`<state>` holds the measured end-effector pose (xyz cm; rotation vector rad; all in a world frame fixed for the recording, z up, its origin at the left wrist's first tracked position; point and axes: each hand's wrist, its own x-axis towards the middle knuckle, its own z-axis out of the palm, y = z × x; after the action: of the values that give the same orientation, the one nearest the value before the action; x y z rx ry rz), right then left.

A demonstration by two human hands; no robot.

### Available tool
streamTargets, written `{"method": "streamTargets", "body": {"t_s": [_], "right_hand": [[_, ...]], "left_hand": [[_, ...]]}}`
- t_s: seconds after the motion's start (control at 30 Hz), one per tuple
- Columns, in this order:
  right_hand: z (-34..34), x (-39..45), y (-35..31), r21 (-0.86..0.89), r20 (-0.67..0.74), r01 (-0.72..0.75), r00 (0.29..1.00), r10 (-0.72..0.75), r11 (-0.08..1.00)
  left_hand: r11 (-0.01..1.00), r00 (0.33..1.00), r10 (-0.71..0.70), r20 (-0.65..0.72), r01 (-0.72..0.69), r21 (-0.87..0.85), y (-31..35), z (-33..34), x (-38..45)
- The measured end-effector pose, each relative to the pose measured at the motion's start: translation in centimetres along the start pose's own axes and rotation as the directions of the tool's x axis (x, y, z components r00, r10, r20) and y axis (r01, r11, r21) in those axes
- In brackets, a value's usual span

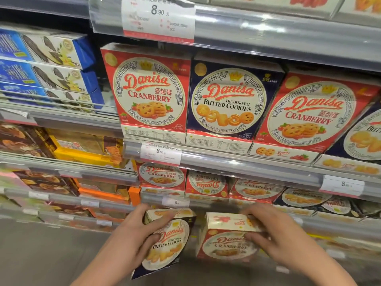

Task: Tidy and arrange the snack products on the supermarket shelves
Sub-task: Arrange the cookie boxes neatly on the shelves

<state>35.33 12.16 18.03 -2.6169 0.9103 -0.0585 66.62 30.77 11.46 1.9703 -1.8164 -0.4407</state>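
Note:
My left hand (137, 232) grips a dark blue Danisa butter cookies box (167, 242) by its top left corner, thumb across the front, low in front of the shelves. My right hand (270, 234) grips a red Danisa cranberry box (224, 242) at its top right edge, fingers over the top and thumb on the front. The two boxes are side by side with a small gap between them. On the shelf at eye level stand a cranberry box (148, 89), a butter cookies box (231, 100) and another cranberry box (311, 114).
A lower shelf holds more Danisa boxes (206, 182), one upside down. Price tags (160, 153) hang on the shelf rails. To the left are blue biscuit boxes (51, 58) and brown and orange cookie boxes (68, 145). Grey floor (51, 254) lies at bottom left.

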Motion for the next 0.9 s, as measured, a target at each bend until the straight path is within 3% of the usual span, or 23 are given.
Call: {"method": "streamTargets", "body": {"t_s": [0.13, 0.23, 0.37, 0.5, 0.6, 0.7, 0.9], "right_hand": [[0.0, 0.3, 0.7, -0.036, -0.207, -0.033, 0.978, 0.025, 0.999], [0.6, 0.7, -0.1, 0.022, -0.324, -0.051, 0.944, 0.055, 0.998], [2.1, 1.4, -1.3, 0.046, -0.443, -0.070, 0.893, 0.083, 0.996], [3.4, 2.4, -2.1, -0.006, -0.539, -0.096, 0.839, 0.078, 0.995], [3.9, 3.4, -2.7, -0.051, -0.560, -0.118, 0.826, 0.069, 0.992], [4.4, 4.0, -3.2, -0.090, -0.561, -0.127, 0.826, 0.055, 0.988], [4.5, 4.8, -4.0, -0.147, -0.591, -0.157, 0.806, 0.041, 0.977]], "left_hand": [[0.979, 0.991, -0.137, 0.014, 0.137, -0.149, 0.0, -0.8, -0.5], [0.975, 0.982, -0.188, 0.002, 0.187, -0.123, -0.9, -0.4, -0.2], [0.988, 0.988, -0.151, -0.027, 0.151, -0.002, -2.1, 0.1, 0.7], [0.994, 0.996, -0.069, -0.057, 0.064, -0.084, -2.3, -0.1, 1.1], [0.997, 0.995, 0.019, -0.098, -0.027, -0.072, -1.9, -0.8, 1.2], [0.994, 0.991, 0.104, -0.087, -0.100, 0.048, -1.0, -1.8, 1.5], [0.986, 0.987, 0.120, -0.108, -0.105, 0.130, 1.1, -4.9, 2.4]]}}
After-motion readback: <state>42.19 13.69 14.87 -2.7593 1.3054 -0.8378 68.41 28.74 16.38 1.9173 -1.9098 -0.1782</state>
